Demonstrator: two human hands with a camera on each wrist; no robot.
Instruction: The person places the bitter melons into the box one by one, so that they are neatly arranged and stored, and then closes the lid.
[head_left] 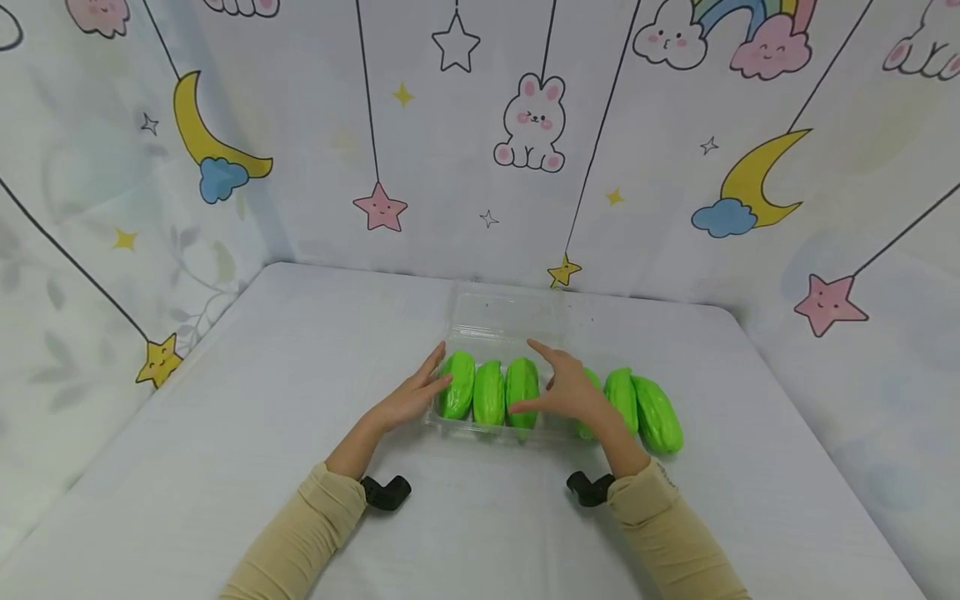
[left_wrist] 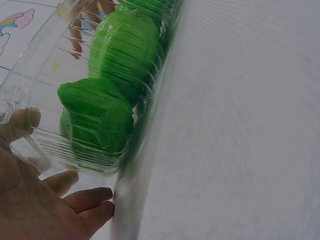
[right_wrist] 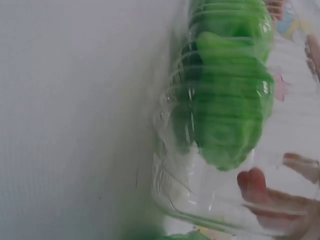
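Observation:
A clear plastic box [head_left: 457, 428] with its hinged lid [head_left: 510, 315] folded back holds three bright green, ridged, gourd-like pieces in a row: one at the left [head_left: 456, 387], one in the middle [head_left: 489, 393] and one at the right [head_left: 522, 387]. My left hand [head_left: 405, 402] rests at the box's left end, fingers extended and thumb over the rim. In the left wrist view its thumb tip [left_wrist: 32, 119] lies by the box corner. Above the box's right part, my right hand [head_left: 567, 390] has thumb and forefinger spread wide, holding nothing, its thumb tip near the rightmost piece.
More green pieces lie to the right: one [head_left: 589, 380] partly behind my right hand, another [head_left: 621, 392], and a tilted one [head_left: 660, 417] outermost. A white cloth [head_left: 315, 333] covers the table, and a patterned curtain [head_left: 450, 133] hangs behind it. Black devices [head_left: 386, 493] sit at both wrists.

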